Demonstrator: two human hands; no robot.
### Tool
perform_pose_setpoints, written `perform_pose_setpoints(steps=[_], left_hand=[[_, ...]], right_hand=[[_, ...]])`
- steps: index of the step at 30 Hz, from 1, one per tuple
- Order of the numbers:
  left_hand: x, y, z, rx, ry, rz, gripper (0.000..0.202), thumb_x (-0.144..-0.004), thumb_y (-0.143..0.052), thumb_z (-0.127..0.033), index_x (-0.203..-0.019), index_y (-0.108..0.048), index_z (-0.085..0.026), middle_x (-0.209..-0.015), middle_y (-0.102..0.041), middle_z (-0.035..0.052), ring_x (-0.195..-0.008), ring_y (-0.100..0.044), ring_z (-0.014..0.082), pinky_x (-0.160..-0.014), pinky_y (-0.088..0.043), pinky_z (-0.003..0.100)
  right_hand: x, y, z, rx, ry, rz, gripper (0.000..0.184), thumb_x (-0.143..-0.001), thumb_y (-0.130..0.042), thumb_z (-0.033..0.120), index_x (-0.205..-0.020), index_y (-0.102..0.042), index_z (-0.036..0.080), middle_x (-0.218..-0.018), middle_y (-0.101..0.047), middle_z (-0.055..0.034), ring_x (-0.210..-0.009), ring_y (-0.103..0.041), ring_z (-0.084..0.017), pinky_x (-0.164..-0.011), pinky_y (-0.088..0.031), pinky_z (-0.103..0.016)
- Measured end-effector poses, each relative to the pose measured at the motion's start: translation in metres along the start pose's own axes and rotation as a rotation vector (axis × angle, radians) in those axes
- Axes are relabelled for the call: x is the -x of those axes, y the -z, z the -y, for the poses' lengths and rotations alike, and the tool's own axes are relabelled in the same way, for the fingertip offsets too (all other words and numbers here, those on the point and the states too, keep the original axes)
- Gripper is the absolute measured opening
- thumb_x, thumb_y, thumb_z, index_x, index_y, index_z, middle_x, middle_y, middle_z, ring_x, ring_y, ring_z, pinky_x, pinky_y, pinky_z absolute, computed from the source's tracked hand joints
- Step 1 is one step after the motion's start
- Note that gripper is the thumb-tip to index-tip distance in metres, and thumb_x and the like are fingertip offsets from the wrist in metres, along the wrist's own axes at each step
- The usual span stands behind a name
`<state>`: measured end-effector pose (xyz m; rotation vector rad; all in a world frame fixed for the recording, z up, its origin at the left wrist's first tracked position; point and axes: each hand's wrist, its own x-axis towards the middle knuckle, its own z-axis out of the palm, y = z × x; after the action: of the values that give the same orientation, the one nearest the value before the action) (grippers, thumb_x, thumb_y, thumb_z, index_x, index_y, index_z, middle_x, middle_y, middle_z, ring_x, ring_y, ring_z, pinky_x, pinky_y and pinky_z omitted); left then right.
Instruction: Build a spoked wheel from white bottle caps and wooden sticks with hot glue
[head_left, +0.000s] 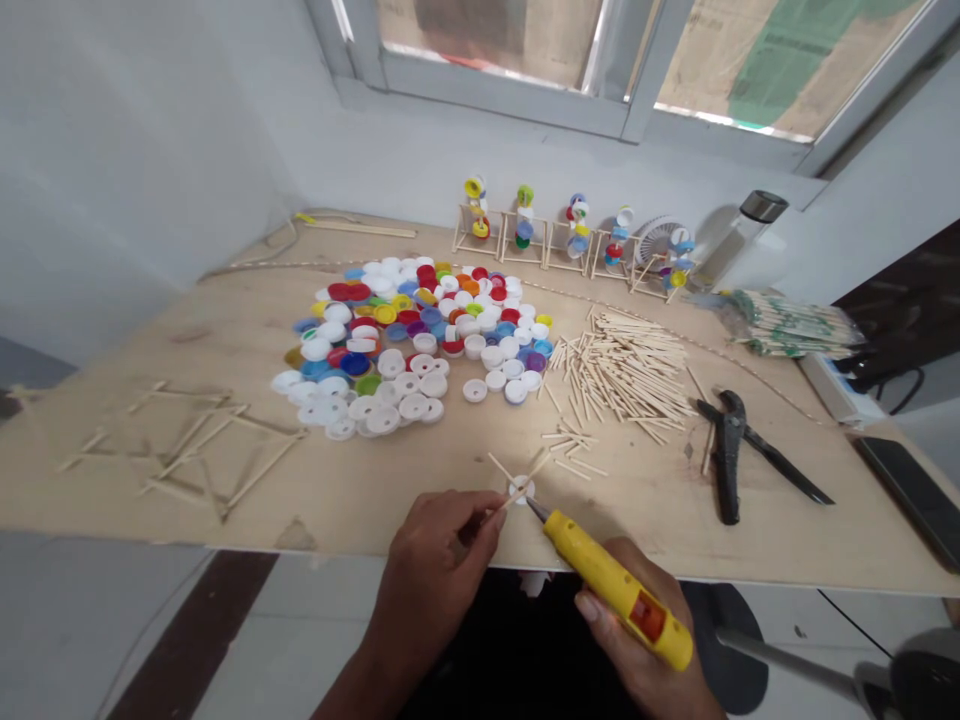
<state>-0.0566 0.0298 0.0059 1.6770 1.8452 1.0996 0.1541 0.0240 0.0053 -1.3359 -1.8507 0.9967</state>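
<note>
Near the table's front edge, a white bottle cap [520,489] has thin wooden sticks [541,463] crossing over it. Between thumb and forefinger, my left hand [444,545] pinches the near end of one stick at the cap's left side. My right hand [643,630] is closed around a yellow pen-shaped glue gun [600,570]. Its grey tapered tip points at the cap's right edge, and I cannot tell whether it touches. A few short sticks [574,440] lie just beyond the cap.
Coloured bottle caps [405,330] fill the middle, with a stick pile [622,370] to their right. Stick frames [202,440] lie left. Pliers [729,450] and a phone [911,500] are at right. Several cap-and-stick models [525,230], a small fan [661,240] and a bottle [739,240] stand behind.
</note>
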Motion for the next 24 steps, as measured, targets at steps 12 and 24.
perform_pose_setpoints(steps=[12, 24], left_hand=[[0.000, 0.000, -0.001, -0.027, -0.022, -0.002, 0.020, -0.082, -0.053, -0.034, -0.082, -0.070, -0.024, -0.073, -0.071, 0.0002, -0.068, -0.064, 0.0164, -0.065, -0.051, 0.029], [-0.003, 0.003, 0.020, -0.150, -0.239, -0.074, 0.018, -0.085, -0.051, -0.032, -0.077, -0.063, -0.022, -0.070, -0.068, -0.0005, -0.068, -0.062, 0.0164, -0.067, -0.048, 0.030]], right_hand=[[0.003, 0.000, 0.002, -0.003, 0.006, -0.036, 0.020, -0.084, -0.057, 0.037, -0.074, -0.058, 0.021, -0.065, -0.054, 0.0019, -0.056, -0.054, -0.014, -0.051, -0.042, -0.023], [-0.002, 0.028, -0.009, 0.086, 0.050, -0.163, 0.009, -0.086, -0.056, 0.027, -0.091, -0.060, 0.021, -0.083, -0.064, -0.0026, -0.077, -0.063, -0.019, -0.065, -0.049, -0.024]])
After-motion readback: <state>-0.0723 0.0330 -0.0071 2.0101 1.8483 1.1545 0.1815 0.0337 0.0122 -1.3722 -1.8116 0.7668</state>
